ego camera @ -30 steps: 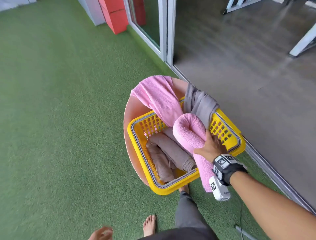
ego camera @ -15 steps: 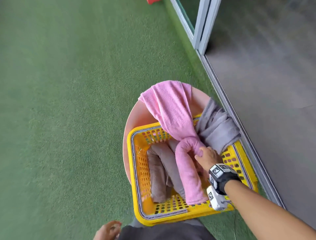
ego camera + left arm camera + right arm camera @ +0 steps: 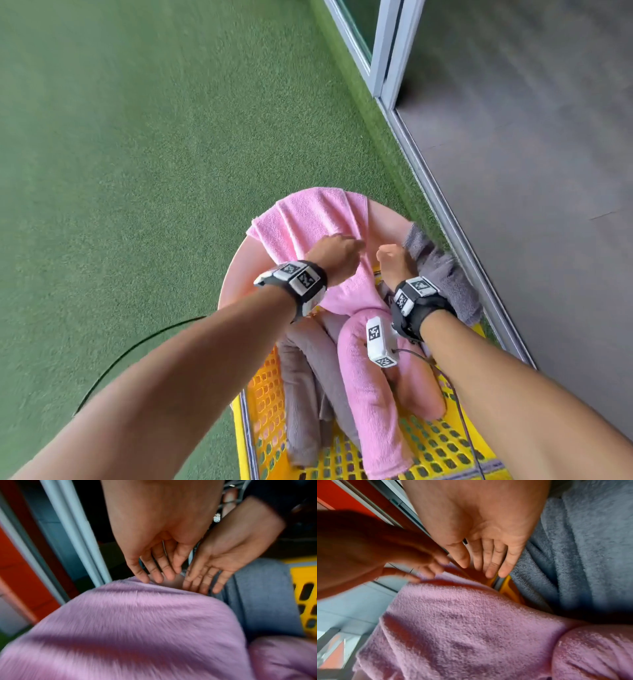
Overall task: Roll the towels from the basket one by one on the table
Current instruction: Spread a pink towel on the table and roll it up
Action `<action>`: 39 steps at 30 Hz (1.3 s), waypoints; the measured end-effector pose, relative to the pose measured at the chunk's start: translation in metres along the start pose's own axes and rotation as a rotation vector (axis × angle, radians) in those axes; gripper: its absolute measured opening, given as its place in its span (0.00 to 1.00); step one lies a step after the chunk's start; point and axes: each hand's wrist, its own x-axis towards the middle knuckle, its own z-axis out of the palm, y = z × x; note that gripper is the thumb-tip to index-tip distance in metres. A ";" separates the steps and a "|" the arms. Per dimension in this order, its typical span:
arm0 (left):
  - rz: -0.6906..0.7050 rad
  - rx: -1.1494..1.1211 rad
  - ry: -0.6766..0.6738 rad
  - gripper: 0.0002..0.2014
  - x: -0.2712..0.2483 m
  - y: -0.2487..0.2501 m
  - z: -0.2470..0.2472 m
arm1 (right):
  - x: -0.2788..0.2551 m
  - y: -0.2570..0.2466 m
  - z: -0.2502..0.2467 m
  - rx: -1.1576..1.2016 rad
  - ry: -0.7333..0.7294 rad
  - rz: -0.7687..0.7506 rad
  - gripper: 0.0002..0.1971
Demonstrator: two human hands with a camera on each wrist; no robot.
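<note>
Reaching over the yellow basket (image 3: 428,455), both hands go for the unrolled pink towel (image 3: 308,219) that drapes from the basket over the far edge of the round pink worktop (image 3: 233,274). The left hand (image 3: 334,251) has relaxed, straight fingers with the tips just touching the towel's fold; the right hand (image 3: 394,260) is likewise released, fingers extended, grasping nothing, next to the grey towel (image 3: 452,284) hung over the basket's far right rim. This looks like the start of one towel's turn: picking it out to spread before rolling. The next move calls for pinching the pink towel's edge with both hands and drawing it flat on the worktop, clear of the grey one. Finished-looking rolls, one pink (image 3: 373,394) and some brownish (image 3: 301,394), lie in the basket. From the head camera only the backs of the hands show; the wrist views reveal open palms and the left fingertips (image 3: 145,580) on the pile, though blurred.
</note>
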 end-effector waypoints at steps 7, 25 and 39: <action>0.192 0.622 -0.428 0.14 0.089 0.020 -0.003 | 0.020 0.019 0.017 -0.023 -0.212 -0.093 0.12; 0.042 0.200 -0.018 0.15 -0.075 -0.021 -0.204 | -0.106 -0.108 -0.036 0.212 -0.150 -0.442 0.08; -0.191 -0.179 0.831 0.18 -0.531 -0.124 -0.332 | -0.417 -0.400 0.032 0.214 -0.269 -1.131 0.27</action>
